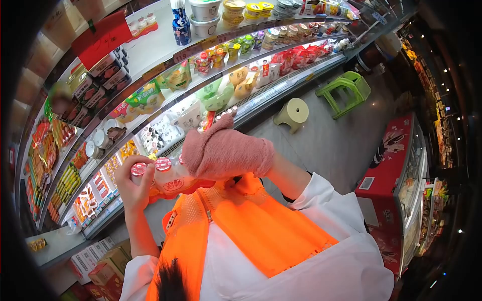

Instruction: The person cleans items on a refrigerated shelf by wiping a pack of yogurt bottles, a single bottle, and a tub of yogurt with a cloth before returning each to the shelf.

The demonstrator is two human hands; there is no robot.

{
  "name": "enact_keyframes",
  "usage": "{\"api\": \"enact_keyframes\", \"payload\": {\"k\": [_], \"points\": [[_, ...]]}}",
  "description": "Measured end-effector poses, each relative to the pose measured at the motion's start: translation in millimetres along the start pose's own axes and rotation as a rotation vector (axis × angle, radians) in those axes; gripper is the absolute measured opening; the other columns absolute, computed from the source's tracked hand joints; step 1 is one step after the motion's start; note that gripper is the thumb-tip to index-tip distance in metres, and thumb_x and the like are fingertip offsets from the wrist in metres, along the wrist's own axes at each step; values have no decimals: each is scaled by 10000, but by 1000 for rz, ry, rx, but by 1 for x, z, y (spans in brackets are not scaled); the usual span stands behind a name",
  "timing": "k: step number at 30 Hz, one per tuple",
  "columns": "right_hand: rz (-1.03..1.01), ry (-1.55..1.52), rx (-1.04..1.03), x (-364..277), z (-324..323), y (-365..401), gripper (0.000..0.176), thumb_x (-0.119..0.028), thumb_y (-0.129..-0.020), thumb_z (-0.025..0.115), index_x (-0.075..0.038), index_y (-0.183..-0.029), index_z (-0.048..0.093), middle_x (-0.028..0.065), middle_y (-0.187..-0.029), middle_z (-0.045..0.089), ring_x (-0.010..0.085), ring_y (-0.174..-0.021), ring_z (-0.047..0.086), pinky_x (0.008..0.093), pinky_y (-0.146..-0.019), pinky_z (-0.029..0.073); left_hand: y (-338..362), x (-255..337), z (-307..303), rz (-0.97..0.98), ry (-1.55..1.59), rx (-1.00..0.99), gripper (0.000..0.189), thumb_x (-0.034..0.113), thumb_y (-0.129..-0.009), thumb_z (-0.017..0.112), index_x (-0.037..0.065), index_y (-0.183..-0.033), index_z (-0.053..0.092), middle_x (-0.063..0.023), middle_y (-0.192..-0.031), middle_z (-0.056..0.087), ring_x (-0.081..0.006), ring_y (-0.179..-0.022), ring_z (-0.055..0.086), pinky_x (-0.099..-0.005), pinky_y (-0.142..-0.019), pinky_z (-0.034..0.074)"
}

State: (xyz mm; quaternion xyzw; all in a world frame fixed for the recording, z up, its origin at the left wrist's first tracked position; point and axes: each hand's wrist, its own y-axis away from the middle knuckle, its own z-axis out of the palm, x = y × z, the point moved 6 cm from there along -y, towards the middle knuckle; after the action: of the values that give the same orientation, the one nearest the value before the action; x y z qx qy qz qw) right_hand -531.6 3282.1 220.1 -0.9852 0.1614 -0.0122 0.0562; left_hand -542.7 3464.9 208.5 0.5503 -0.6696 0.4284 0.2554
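Observation:
My left hand (134, 189) grips the left end of a shrink-wrapped pack of small drink bottles (173, 184) with red and white caps and red lettering. The pack is held up in front of my chest. A pink towelling cloth (226, 152) wraps my right hand and hides its fingers. This cloth lies against the right end of the pack and covers some of the bottles. Below the pack hangs my orange vest (266, 220).
Curved refrigerated shelves (150, 75) with pouches, tubs, jelly cups and cans run across the front and left. A cream stool (292, 114) and a green stool (346, 93) stand on the floor. To the right is a red chest freezer (389, 165); cartons (105, 271) are stacked lower left.

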Motion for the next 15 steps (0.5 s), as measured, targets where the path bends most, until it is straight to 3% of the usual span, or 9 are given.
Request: {"api": "enact_keyframes", "payload": {"k": [5,8,11,14,15], "points": [[-13,-67,168,1,11,5,202,-142,-717,566,11,-849,576,168,-779,584,279,-671,612,365,-521,501,-3,7,3,34,-46,-13,130,122,-740,681,22,-785,613,-77,-717,631,-175,-667,614,-271,-648,446],[-18,-29,81,-7,13,-1,194,-149,-703,561,18,-799,580,161,-768,519,266,-672,549,414,-367,348,-5,14,2,42,-73,-40,141,122,-723,698,17,-774,619,-80,-718,641,-181,-668,628,-272,-641,458],[-22,102,114,-17,25,-5,157,-147,-706,550,-8,-770,584,146,-765,510,253,-679,510,411,-330,270,-5,15,1,42,-104,-91,180,167,-692,729,28,-761,637,-83,-696,646,-205,-650,646,-276,-617,475],[-86,146,-104,-29,38,-15,153,-148,-715,541,-28,-801,584,122,-746,484,249,-730,486,418,-328,247,-3,10,3,54,-112,-167,214,227,-677,742,52,-757,649,-93,-671,636,-240,-641,646,-287,-606,479],[-99,123,-30,-33,36,-18,155,-150,-733,540,-22,-812,576,129,-741,487,246,-701,510,403,-329,259,-2,9,5,53,-127,-190,218,236,-677,743,55,-756,651,-95,-672,636,-244,-639,645,-290,-602,479]]}}
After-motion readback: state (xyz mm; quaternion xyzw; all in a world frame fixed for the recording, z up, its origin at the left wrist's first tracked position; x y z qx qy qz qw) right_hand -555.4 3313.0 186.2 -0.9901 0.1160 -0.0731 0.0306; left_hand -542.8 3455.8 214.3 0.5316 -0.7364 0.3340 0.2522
